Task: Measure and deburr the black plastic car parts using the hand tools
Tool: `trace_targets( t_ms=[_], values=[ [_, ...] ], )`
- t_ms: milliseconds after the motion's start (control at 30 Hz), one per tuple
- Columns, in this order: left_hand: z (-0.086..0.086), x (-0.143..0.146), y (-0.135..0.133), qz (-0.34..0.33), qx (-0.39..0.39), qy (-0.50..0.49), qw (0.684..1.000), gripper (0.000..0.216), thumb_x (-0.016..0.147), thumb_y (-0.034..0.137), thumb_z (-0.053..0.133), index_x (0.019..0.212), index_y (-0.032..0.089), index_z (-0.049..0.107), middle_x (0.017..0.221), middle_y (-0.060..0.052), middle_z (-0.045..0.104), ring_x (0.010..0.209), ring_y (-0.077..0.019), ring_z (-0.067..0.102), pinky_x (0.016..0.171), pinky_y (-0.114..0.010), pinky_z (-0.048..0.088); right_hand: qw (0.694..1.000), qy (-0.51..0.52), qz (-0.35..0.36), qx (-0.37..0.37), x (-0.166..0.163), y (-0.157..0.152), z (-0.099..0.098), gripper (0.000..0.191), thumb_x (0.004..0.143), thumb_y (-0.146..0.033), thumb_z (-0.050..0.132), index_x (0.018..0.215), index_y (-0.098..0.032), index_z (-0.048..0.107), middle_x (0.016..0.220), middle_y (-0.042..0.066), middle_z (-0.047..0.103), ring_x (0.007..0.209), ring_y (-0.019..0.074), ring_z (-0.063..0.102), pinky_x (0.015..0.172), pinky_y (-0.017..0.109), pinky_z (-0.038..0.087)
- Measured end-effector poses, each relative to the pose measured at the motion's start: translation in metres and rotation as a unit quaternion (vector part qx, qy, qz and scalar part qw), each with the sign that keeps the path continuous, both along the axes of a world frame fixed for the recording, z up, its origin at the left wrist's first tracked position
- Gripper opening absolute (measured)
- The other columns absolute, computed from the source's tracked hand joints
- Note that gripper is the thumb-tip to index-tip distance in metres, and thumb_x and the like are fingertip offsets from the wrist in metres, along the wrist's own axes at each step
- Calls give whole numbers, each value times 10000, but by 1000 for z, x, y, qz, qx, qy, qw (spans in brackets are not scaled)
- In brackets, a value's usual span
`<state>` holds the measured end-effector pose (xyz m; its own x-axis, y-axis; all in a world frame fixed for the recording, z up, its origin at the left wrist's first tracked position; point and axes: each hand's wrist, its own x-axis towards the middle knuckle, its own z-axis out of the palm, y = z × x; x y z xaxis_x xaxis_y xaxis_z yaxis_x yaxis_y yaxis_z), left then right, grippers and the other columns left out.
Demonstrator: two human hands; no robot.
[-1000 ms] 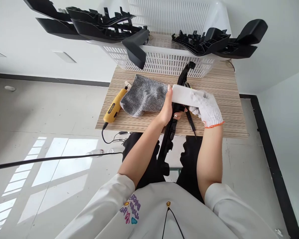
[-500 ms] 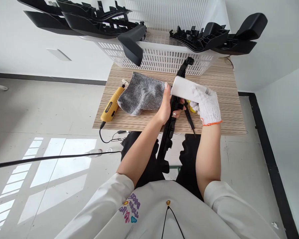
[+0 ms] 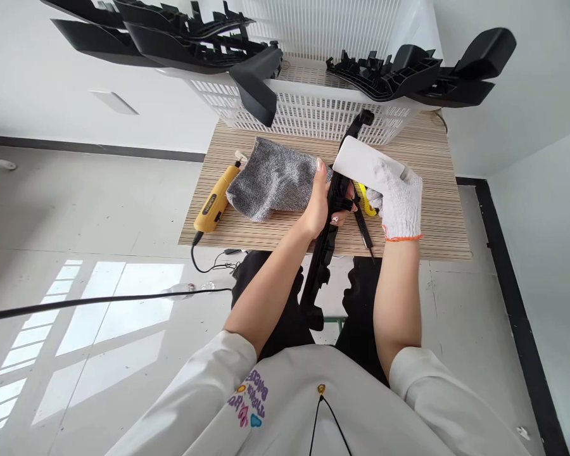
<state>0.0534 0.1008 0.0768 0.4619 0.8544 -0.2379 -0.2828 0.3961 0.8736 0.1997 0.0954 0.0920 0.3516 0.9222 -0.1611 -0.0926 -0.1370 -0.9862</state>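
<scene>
- Head view, risk one: long, notched black plastic part (image 3: pixel 319 272), slanting from near the basket (image 3: pixel 308 117) past the wooden-striped table's (image 3: pixel 437 237) near edge to between my knees. It could swing or drop, I judge, if my bare grip loosens, since its lower end overhangs.
- Risk two: smooth, flat white block (image 3: pixel 361 157), tilted above the part. It could skid off the knit glove or scuff the plastic if pressed askew; whether they touch, I cannot tell.
- Risk three: slim black pointed tool (image 3: pixel 362 228), just right of the part, tip at the table edge. A bump from the part could knock it down.
- Left hand (image 3: pixel 322 201), bare: closed around the part's middle, thumb up, fingers on the far side; beside the speckled grey cloth (image 3: pixel 275 177).
- Right hand (image 3: pixel 401 196), white knit glove, orange cuff: fingers clasped on the block's right end.
</scene>
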Motion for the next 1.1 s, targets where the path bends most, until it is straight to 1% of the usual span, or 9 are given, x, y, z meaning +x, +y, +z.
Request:
trace_targets(
  t_ms=[100,233,400,533,633,733,900,1000,1100],
  values=[
    [-2,-1,0,1,8,-5,1000,911,858,952,88,918,179,565,645,-21,459,391,-30,287,425,-210,240,999,3,43,-28,0,-1,1,459,661,-563,893,838,-233,627,524,-70,496,421,72,453,361,198,260],
    [-3,-1,1,0,-1,28,1000,891,860,957,164,1034,192,587,655,-11,454,405,-39,291,429,-210,236,1000,15,1,9,2,-1,0,469,647,-587,887,830,-237,633,518,-73,487,425,65,445,359,186,247],
    [-6,0,2,-14,24,-19,999,973,839,952,1,935,174,578,635,-30,481,386,-40,268,418,-222,220,996,6,71,-46,4,-4,3,465,624,-541,921,812,-231,630,527,-57,512,435,82,479,359,200,267],
    [-4,0,2,-4,6,17,1000,918,854,957,96,980,190,584,634,-13,450,392,-46,303,414,-216,241,1000,3,4,-5,4,-5,5,429,671,-545,884,842,-238,638,544,-61,495,446,77,460,374,206,278],
    [1,0,0,13,4,44,999,864,880,939,195,1056,191,590,656,-9,432,419,-58,363,425,-209,280,999,-5,39,-20,6,-6,4,422,650,-518,902,824,-231,646,557,-46,515,464,93,478,382,224,293],
    [4,-1,-1,10,8,50,999,839,916,904,185,1084,187,588,676,-15,441,433,-61,395,435,-199,302,998,-5,4,59,9,-8,2,346,702,-486,855,882,-253,674,611,-33,575,515,126,555,408,242,350],
    [2,-1,-1,10,25,39,999,797,908,904,270,1095,198,590,663,-7,453,405,-51,351,405,-212,295,963,-59,73,252,24,-14,-3,282,772,-288,791,1034,-386,757,1172,-35,750,1048,227,726,772,376,619],
    [-4,-2,0,3,38,0,999,844,893,925,226,1142,204,587,638,2,444,392,-52,317,397,-224,286,940,-150,133,277,30,-13,-13,155,846,-242,737,920,-367,789,1391,-67,672,1253,238,660,1037,451,592],
    [-7,-3,1,16,45,0,999,836,891,927,254,1160,208,585,621,12,424,392,-59,332,398,-220,281,932,-204,127,272,28,-11,-21,88,878,-290,737,923,-341,794,1373,-27,672,1243,238,660,1058,436,588]
  ],
)
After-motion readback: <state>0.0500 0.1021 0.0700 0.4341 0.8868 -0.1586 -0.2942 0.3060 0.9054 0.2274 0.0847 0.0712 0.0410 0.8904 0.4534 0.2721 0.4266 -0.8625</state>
